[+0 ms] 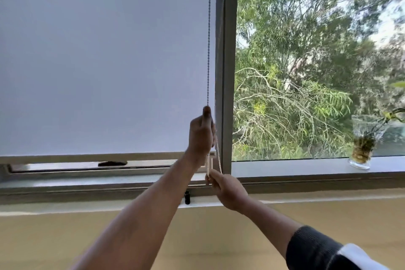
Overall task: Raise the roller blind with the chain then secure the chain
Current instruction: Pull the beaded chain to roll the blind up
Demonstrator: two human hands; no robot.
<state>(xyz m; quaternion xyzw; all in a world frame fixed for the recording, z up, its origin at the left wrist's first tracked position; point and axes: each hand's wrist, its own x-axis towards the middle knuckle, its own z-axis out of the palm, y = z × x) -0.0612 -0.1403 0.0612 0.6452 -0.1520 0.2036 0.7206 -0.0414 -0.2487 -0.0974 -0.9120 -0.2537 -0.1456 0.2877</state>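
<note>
Right hand [228, 190], left hand [200, 133] both pinching chain [208, 50]; blind [98, 61] near sill [306, 166].

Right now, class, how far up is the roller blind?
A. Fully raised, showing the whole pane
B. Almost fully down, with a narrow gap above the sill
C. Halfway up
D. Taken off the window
B: the blind covers nearly the whole pane, its bottom bar just above the sill, while the left hand and right hand grip the chain.

No readable text, label, brand, number or sign shows anywhere here.
</note>
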